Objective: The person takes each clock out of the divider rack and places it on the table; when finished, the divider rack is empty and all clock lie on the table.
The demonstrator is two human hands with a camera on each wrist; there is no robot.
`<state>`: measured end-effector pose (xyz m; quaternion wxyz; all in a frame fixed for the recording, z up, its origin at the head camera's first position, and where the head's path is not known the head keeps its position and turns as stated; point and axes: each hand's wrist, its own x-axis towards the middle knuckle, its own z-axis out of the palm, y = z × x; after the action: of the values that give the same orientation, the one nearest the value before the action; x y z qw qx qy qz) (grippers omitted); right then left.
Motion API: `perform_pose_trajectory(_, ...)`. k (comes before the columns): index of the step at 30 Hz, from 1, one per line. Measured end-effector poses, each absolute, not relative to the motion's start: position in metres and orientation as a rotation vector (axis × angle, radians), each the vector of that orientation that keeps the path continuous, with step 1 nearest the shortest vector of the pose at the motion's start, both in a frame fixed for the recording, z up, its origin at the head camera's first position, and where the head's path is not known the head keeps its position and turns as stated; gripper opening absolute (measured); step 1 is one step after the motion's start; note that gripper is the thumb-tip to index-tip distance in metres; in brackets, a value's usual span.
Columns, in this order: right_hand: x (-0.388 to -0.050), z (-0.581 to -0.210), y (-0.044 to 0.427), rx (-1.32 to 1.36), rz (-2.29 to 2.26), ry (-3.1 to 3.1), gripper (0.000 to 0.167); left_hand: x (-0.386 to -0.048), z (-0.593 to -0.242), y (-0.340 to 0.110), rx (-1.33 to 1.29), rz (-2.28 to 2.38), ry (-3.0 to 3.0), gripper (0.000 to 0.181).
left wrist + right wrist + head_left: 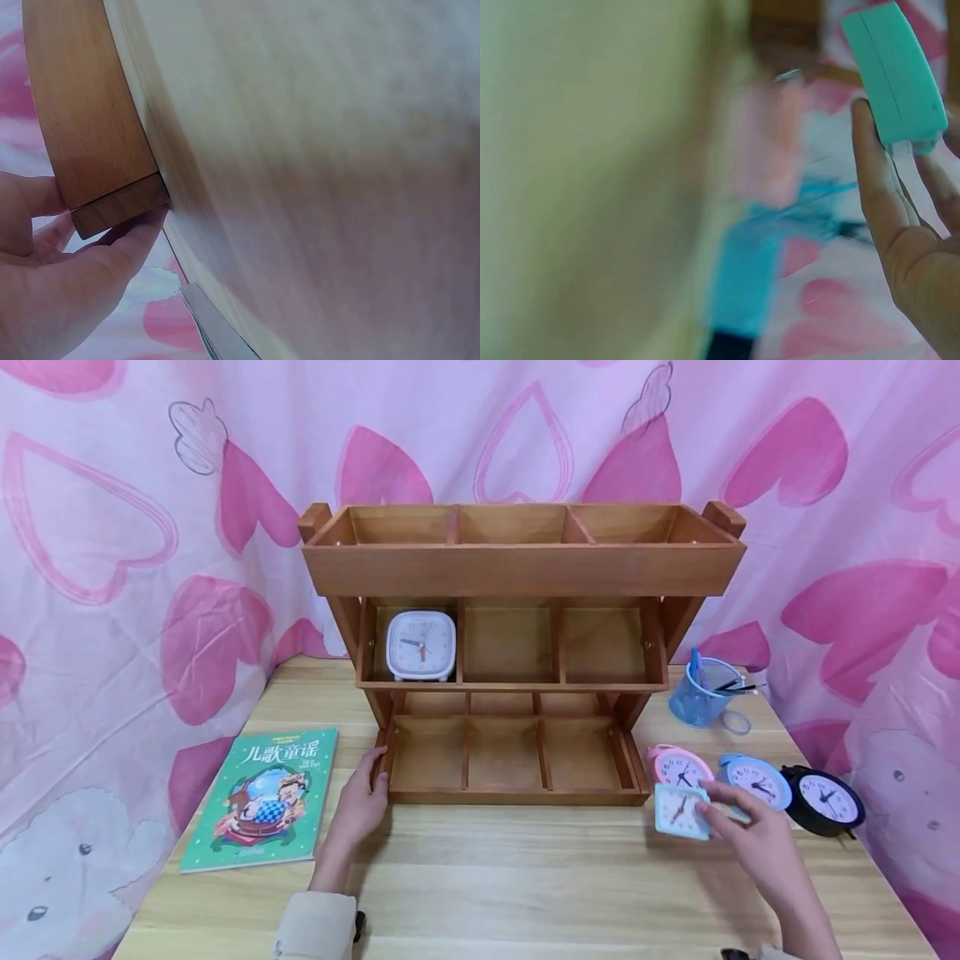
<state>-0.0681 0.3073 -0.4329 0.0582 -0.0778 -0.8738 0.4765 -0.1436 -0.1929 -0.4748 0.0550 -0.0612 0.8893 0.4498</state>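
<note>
A wooden shelf (525, 572) with three tiers of compartments stands on the table. At its lower left corner my left hand (365, 800) holds the wood; the left wrist view shows the thumb and fingers (45, 196) on both sides of that corner. My right hand (757, 839) pinches a small square teal alarm clock (681, 812) by its right side, in front of the shelf's lower right end. From the right wrist the clock (896, 75) shows its teal edge between thumb and fingers. A white alarm clock (421, 645) sits in the middle tier's left compartment.
Right of the shelf stand a pink alarm clock (678, 767), a blue one (757, 782) and a black one (823, 800). Behind them is a blue mesh pen holder (699, 697) beside a tape roll (736, 722). A green book (262, 797) lies at left.
</note>
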Motion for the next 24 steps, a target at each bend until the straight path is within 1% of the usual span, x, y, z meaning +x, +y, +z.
perform_pose_trajectory(3,-0.060,-0.451,0.323,-0.307,1.488,-2.776,0.051,-0.144,-0.473,-0.193,-0.194,1.369,2.697,0.047)
perform_pose_trajectory(7,-0.059,-0.463,0.333,-0.345,1.530,-2.879,0.059,-0.144,-0.473,-0.193,-0.205,1.371,2.697,0.047)
perform_pose_trajectory(14,-0.062,-0.470,0.341,-0.273,1.374,-2.999,0.053,-0.145,-0.475,-0.192,-0.190,1.383,2.696,0.048)
perform_pose_trajectory(19,-0.064,-0.471,0.346,-0.258,1.231,-3.110,0.055,-0.144,-0.478,-0.190,-0.189,1.389,2.696,0.048)
perform_pose_trajectory(24,-0.066,-0.470,0.346,-0.273,1.187,-3.145,0.055,-0.144,-0.478,-0.191,-0.201,1.386,2.699,0.047)
